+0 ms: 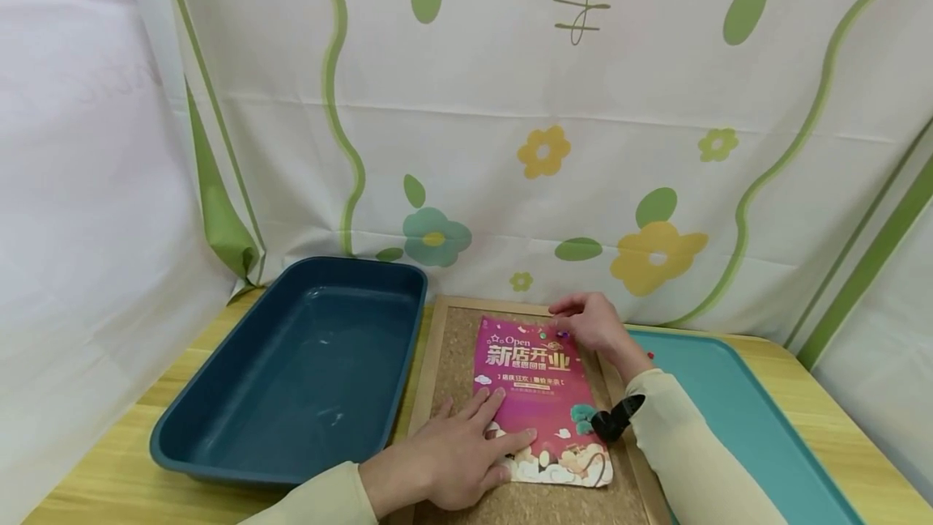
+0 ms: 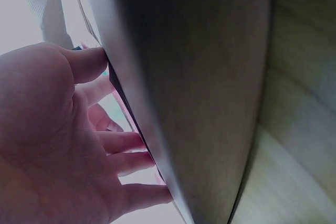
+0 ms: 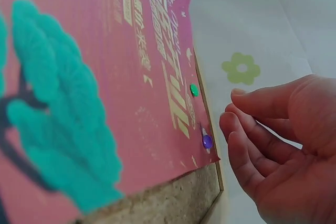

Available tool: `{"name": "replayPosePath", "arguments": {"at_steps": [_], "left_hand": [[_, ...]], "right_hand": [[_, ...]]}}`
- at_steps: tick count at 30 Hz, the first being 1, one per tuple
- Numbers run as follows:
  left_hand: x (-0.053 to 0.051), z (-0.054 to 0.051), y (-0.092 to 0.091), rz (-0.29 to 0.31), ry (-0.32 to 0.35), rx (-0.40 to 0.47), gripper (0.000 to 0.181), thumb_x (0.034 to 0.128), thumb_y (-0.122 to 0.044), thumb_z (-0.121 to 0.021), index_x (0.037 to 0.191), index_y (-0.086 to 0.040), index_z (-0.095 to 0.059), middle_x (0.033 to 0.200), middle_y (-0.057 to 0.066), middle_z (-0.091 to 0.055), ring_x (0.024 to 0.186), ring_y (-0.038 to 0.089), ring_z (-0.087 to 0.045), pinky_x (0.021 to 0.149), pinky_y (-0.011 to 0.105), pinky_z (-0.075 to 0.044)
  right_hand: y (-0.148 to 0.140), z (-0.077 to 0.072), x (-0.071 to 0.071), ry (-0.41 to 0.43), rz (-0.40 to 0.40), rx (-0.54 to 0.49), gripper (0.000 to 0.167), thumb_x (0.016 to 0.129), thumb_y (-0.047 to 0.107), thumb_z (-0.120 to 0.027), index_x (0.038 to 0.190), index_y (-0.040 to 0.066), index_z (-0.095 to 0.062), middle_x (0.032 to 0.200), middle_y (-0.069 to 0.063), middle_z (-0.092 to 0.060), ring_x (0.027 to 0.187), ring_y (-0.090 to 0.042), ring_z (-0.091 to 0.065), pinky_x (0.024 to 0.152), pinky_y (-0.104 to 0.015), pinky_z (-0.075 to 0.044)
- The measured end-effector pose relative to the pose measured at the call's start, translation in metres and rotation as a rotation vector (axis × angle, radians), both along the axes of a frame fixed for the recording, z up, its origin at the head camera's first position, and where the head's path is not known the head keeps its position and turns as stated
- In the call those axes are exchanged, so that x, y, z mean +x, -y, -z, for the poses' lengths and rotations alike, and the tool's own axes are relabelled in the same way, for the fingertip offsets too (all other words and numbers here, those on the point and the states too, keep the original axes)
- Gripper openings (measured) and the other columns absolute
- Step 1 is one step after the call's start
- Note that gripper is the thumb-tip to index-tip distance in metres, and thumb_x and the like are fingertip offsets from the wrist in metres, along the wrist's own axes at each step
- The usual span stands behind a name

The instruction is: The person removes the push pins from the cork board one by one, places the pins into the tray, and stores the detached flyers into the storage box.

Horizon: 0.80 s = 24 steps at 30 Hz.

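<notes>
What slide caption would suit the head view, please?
Left hand on pink poster atop a corkboard, right hand near the poster's upper corner.

Pale wood-grain tabletop [image 1: 831, 420]: deep dark-blue tub [image 1: 321, 379] at left, wood-framed corkboard [image 1: 455, 347] in middle, teal tray [image 1: 736, 407] at right.

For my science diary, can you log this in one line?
left hand: on poster; right hand: near purple pin; poster: on corkboard

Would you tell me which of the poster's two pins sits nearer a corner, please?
The purple pin, close by a corner of the pink poster; the green pin sits farther along its top edge.
</notes>
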<state>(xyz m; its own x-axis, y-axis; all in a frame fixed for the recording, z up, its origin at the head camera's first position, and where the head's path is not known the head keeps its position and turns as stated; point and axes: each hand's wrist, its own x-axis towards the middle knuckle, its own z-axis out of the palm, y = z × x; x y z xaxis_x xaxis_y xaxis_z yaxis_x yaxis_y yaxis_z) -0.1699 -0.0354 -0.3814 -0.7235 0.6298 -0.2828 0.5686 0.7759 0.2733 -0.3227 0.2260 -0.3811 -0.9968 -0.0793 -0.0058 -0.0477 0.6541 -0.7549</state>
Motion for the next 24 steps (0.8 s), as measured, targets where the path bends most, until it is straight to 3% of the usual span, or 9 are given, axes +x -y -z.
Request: {"name": "replayPosePath", "arguments": {"at_steps": [13, 24], "left_hand": [[0.0, 0.0, 0.001, 0.011, 0.005, 0.004, 0.057, 0.107, -0.051, -0.054, 0.159, -0.059, -0.034, 0.179, -0.001, -0.02, 0.166, 0.029, -0.022, 0.123, 0.068, -0.036], [0.0, 0.0, 0.0, 0.006, 0.0, -0.003, 0.057, 0.107, -0.051, -0.054, 0.159, -0.058, -0.034, 0.179, -0.001, -0.02, 0.166, 0.028, -0.022, 0.123, 0.068, -0.035]], "right_hand": [[0.008, -0.005, 0.002, 0.053, -0.027, 0.07, 0.021, 0.098, 0.015, -0.076, 0.116, 0.004, -0.077, 0.108, -0.013, -0.074, 0.098, -0.025, -0.067, 0.081, -0.033, -0.058], [0.015, 0.001, 0.0, 0.026, -0.032, 0.145, 0.014, 0.097, 0.013, -0.077, 0.108, 0.006, -0.081, 0.109, -0.014, -0.074, 0.096, -0.025, -0.066, 0.076, -0.034, -0.059]]}}
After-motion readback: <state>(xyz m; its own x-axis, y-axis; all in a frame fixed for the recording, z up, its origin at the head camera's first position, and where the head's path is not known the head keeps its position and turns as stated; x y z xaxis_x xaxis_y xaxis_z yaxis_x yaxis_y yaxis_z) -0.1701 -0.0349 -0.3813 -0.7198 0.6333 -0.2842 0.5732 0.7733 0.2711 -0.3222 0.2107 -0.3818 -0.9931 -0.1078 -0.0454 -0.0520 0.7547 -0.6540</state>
